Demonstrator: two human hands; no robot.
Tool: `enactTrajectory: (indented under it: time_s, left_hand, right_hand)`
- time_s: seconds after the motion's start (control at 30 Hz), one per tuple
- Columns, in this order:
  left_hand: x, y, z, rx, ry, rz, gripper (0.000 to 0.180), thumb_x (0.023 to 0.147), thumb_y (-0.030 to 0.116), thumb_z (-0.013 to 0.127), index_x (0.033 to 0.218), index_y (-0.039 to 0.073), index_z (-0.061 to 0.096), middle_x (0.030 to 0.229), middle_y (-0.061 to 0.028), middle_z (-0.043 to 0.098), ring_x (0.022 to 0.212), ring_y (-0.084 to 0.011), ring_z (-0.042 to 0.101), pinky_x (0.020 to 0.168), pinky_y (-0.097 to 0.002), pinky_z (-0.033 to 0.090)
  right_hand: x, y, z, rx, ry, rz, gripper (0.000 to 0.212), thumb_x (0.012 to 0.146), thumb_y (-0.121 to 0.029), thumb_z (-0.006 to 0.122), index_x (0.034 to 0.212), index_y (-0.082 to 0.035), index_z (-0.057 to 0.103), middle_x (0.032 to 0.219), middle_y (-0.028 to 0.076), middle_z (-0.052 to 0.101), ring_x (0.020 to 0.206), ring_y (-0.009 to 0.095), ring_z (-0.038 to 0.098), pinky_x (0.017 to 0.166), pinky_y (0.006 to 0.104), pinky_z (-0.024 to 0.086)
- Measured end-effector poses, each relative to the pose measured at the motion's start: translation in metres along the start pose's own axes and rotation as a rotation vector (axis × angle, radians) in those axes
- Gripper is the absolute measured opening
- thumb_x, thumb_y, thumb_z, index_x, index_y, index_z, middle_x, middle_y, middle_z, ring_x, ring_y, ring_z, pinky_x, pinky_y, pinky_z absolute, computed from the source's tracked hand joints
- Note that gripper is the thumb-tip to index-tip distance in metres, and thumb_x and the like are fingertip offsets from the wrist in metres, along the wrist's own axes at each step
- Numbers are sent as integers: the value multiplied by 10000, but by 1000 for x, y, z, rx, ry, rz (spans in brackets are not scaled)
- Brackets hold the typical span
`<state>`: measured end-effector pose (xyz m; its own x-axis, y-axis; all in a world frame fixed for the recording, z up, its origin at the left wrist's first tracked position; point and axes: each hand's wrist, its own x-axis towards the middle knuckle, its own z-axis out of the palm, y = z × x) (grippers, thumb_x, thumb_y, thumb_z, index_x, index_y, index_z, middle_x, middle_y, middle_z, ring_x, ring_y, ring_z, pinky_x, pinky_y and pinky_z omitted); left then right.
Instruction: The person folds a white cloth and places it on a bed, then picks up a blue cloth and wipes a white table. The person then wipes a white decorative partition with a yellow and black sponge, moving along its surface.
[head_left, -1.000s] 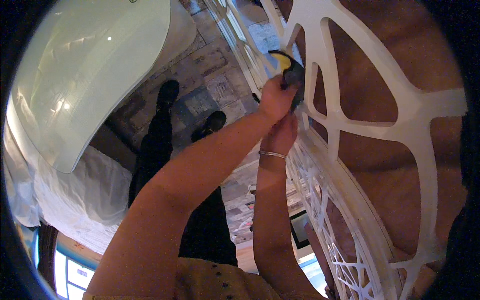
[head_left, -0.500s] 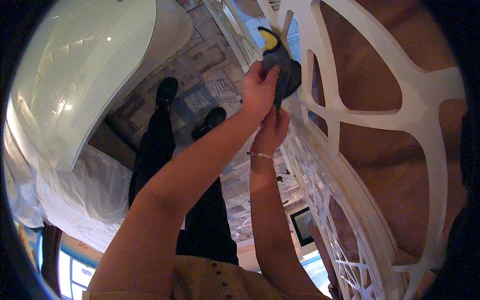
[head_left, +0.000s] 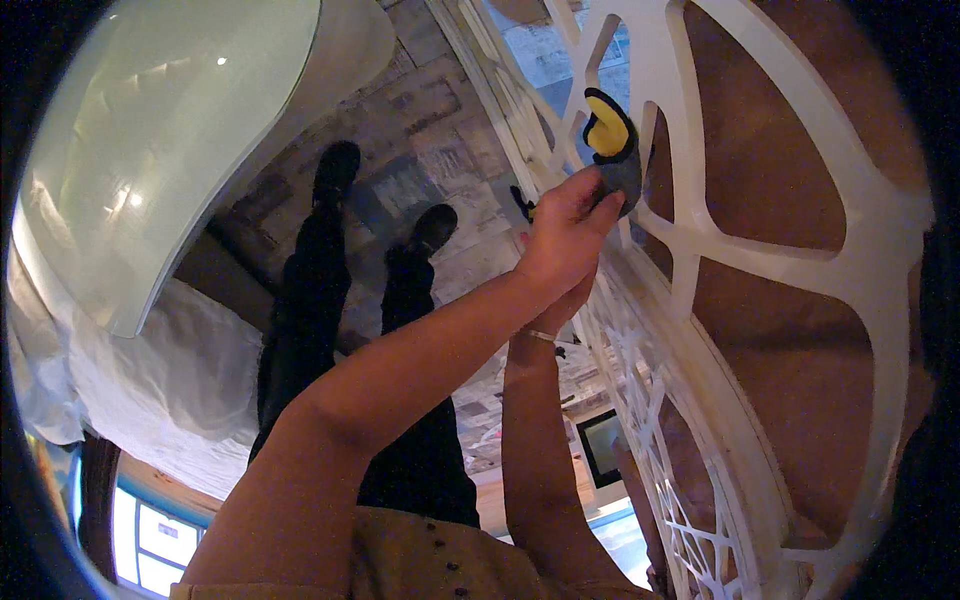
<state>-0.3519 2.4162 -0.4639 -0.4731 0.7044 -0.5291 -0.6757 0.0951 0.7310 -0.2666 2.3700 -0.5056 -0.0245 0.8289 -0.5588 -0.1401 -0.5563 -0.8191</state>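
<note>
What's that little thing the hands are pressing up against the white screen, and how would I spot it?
Find the white openwork lattice panel over brown backing on the right. Near its top, the left hand presses a small grey cloth pad with a yellow patch against a bar. It is the only yellow-and-grey thing among white bars.

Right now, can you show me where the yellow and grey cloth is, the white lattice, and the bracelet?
yellow and grey cloth (head_left: 610, 135), head view, on its yellow part.
white lattice (head_left: 850, 270), head view, on a thick white bar.
bracelet (head_left: 541, 336), head view, on the band at the wrist.
</note>
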Motion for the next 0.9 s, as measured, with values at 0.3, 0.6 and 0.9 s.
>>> enactTrajectory:
  time_s: [0.3, 0.6, 0.9]
  left_hand:
    - [21, 26, 30, -496, 202, 192, 233, 853, -5, 563, 1082, 36, 562, 947, -8, 612, 815, -112, 573, 729, -272, 480]
    - [29, -10, 10, -202, 43, 76, 376, 734, -130, 529, 1084, 7, 520, 1003, -76, 609, 951, -173, 586, 862, -297, 461]
    - [72, -17, -56, 112, 303, 41, 237, 811, 18, 550, 1042, -8, 595, 907, -63, 642, 840, -160, 589, 757, -278, 472]
  right_hand:
    - [40, -1, 10, -24, -14, -78, 249, 949, -213, 419, 1111, -41, 497, 1098, 84, 558, 1010, 185, 524, 907, 340, 401]
    - [22, 34, -7, -97, 18, 21, 224, 921, -171, 491, 1090, -25, 513, 1055, 77, 572, 958, 173, 538, 857, 315, 426]
    - [0, 24, 51, -528, 57, -124, 202, 893, -174, 575, 991, -8, 513, 930, 77, 570, 837, 183, 530, 777, 309, 443]
